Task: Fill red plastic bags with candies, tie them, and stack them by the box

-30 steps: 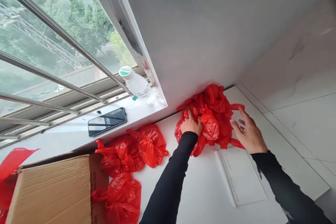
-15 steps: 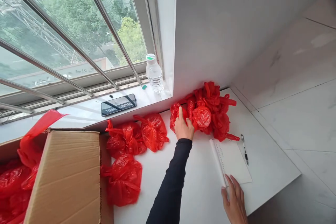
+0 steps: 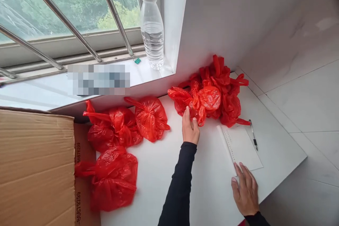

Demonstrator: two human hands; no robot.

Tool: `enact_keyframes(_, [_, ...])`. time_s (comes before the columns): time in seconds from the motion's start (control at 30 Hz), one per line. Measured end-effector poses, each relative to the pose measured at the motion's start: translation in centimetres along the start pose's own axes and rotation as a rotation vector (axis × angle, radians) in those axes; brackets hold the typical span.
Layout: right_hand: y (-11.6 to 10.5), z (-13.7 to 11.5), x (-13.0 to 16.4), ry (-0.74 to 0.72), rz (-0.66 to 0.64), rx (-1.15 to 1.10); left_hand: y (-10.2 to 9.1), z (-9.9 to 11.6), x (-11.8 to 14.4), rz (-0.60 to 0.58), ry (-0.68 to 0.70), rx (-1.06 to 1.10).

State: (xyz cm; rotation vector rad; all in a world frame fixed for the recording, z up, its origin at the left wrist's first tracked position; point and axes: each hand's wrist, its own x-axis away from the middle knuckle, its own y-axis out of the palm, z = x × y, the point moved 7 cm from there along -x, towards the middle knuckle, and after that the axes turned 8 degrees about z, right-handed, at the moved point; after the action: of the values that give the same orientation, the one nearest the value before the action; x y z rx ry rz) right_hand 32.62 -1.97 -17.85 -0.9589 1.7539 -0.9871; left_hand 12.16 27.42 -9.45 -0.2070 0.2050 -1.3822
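The left hand lies flat on the white table, fingers straight and close together, their tips touching the near edge of the pile of red bags at 12 o'clock from it. How many bags make up that pile is hard to tell. The right hand rests open, fingers slightly spread, on the near corner of the white pad; a pen lies at 1 o'clock from it. 3 more red bags sit at 9 o'clock, beside a cardboard box cut off by the frame. A patch on the windowsill is blurred near the water bottle.
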Motion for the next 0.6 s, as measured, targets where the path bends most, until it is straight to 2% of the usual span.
enact_keyframes(0.1, [0.2, 0.6, 0.0, 0.003, -0.012, 0.019, -2.7, -0.2, 4.1, 0.058, -0.053, 0.07])
enact_keyframes(0.27, [0.0, 0.9, 0.2, -0.034, 0.01, 0.021, -9.5, -3.1, 14.8, 0.144, -0.262, 0.095])
enact_keyframes(0.3, [-0.2, 1.0, 0.2, -0.047, 0.018, 0.017, -10.7, -4.0, 16.8, 0.184, -0.327, 0.104])
enact_keyframes(0.37, [-0.4, 1.4, 0.2, -0.055, 0.012, -0.003, -12.8, -4.6, 20.2, 0.27, -0.366, 0.105])
enact_keyframes(0.5, [-0.9, 2.1, -0.6, -0.031, -0.027, -0.085, -16.0, -2.9, 26.5, 0.53, -0.329, -0.02])
enact_keyframes(0.6, [-2.5, 1.6, -0.8, -0.082, 0.012, -0.248, -18.0, -0.7, 33.0, 0.791, -0.281, -0.108])
